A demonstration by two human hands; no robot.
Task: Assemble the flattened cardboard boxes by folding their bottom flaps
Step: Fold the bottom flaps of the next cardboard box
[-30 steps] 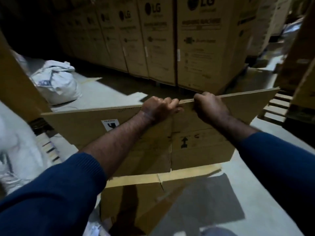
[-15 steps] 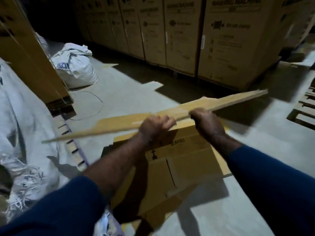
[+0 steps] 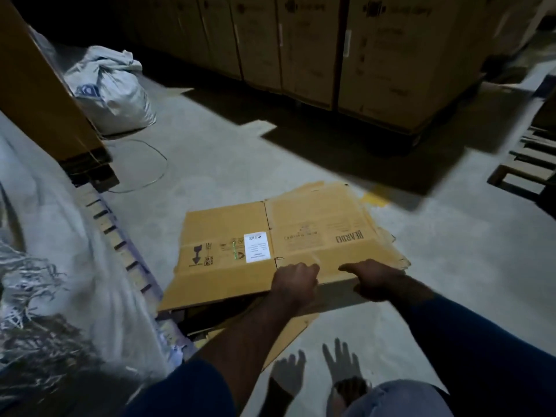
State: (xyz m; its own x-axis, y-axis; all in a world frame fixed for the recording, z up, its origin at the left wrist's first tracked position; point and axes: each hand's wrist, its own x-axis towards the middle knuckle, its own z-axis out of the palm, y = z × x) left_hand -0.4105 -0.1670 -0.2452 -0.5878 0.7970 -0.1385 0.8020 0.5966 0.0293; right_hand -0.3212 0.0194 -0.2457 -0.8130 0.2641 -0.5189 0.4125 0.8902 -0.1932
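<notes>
The left hand [image 3: 296,281] and right hand [image 3: 376,279] are clutching, fingers curled, the near edge of the flattened tan cardboard box [image 3: 228,233] at mid-frame; spreading its layers evenly should square it.

Dim warehouse floor, much of it beyond what I can make out.

From my station, the fingers of the left hand [image 3: 296,281] and right hand [image 3: 377,278] disappear under the near edge of the flattened cardboard box [image 3: 285,242], and the print on its white label [image 3: 256,247] is too fine to read. The tall cartons [image 3: 391,55] behind are blurred and cropped by the top edge, the wooden pallet [image 3: 529,158] by the right edge. More cardboard [image 3: 298,326] lies half hidden beneath.
</notes>
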